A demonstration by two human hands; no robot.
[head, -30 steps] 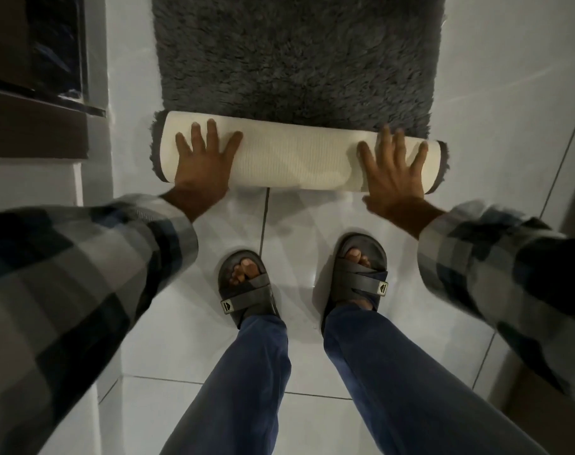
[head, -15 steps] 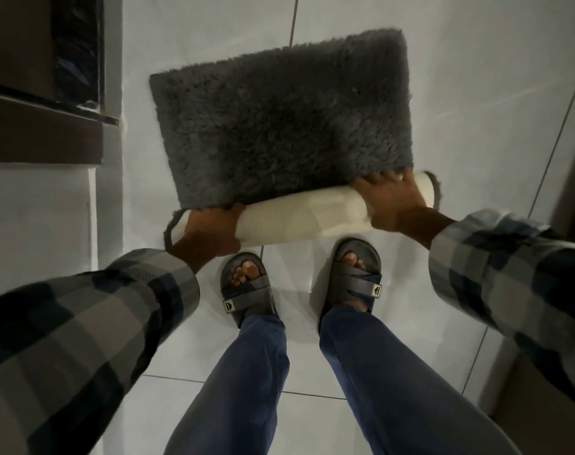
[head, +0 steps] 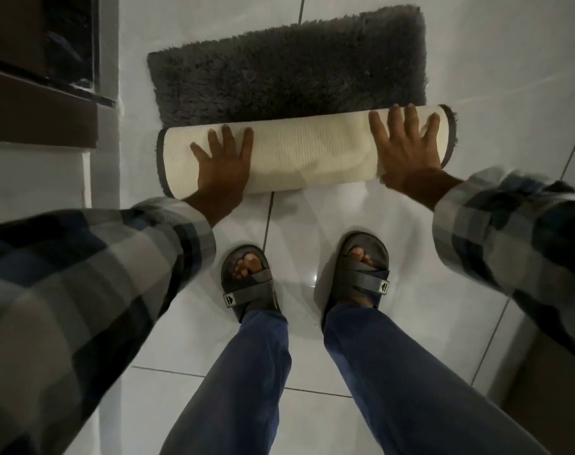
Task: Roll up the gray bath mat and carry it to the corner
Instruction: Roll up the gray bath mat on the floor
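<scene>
Two hands flat, fingers spread, on the rolled part of the gray bath mat [head: 296, 159]: left hand [head: 222, 169] near its left end, right hand [head: 407, 149] near its right. Roll axis runs left-right on tile floor [head: 312, 356]; unrolled pile lies ahead, away from the feet.

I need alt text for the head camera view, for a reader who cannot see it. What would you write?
Seen from above, a person's left hand and right hand press flat, fingers spread, on the rolled cream-backed part of a gray bath mat; the rest lies unrolled on the white tiled floor. Below are plaid sleeves, blue trousers and gray sandals.
</scene>
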